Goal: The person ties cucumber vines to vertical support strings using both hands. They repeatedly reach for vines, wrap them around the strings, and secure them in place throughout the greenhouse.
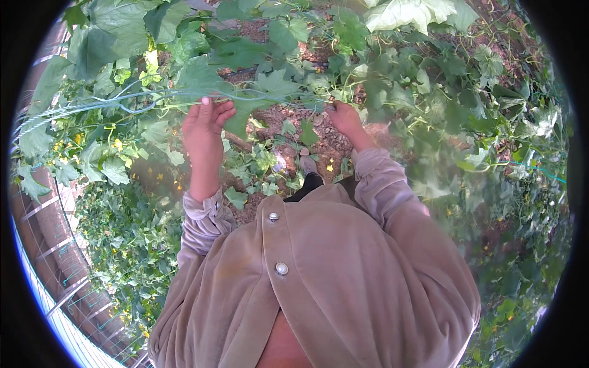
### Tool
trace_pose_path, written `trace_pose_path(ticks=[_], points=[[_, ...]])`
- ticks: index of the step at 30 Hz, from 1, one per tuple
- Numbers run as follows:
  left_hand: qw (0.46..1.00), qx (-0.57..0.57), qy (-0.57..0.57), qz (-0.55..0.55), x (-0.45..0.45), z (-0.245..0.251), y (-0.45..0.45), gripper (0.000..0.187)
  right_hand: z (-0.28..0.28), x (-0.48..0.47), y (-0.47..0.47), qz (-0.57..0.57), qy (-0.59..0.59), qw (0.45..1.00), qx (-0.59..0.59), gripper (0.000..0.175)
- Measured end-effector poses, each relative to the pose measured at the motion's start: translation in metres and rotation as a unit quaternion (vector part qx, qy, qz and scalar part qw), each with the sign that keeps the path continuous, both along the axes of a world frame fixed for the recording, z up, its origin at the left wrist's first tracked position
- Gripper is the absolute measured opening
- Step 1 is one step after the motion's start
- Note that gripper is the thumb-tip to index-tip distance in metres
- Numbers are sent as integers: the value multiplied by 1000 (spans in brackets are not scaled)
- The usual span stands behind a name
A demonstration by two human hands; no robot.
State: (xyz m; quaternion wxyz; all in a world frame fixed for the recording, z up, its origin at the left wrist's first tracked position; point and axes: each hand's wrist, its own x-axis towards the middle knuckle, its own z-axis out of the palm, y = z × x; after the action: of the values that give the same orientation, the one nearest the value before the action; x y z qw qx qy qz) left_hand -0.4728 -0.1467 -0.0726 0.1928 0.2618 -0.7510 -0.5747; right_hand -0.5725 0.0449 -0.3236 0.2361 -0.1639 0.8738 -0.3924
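Note:
Several strands of pale blue twine (92, 106) run from the left rim across the picture, in among climbing plants with broad lobed leaves. My left hand (209, 115) is raised at the twine, its thumb and fingers closed on a thin green plant stem (184, 105). To the right, my right hand (343, 117) pinches at the far part of the twine and stem, its fingertips partly hidden. A large green leaf (244, 117) hangs between the two hands, just beside the left fingers.
Leafy vines with small yellow flowers (118, 144) stand on both sides. Reddish soil (329, 135) shows below the hands, with a shoe (308, 164) on it. A metal frame (69, 294) curves along the left edge. A thin green string (538, 169) crosses the plants at right.

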Motion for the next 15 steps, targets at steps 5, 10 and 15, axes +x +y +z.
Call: trace_pose_path(ticks=[5,10,15], points=[[999,-32,14,-16,-15,-3,-2,26,13,-17,9,-234,-445,827,-252,47],[995,97,13,18,-21,-8,5,23,96,-16,-17,-213,-418,766,-440,48],[998,60,-18,-33,-22,-26,16,18,149,-7,-29,-102,-225,886,-393,59]])
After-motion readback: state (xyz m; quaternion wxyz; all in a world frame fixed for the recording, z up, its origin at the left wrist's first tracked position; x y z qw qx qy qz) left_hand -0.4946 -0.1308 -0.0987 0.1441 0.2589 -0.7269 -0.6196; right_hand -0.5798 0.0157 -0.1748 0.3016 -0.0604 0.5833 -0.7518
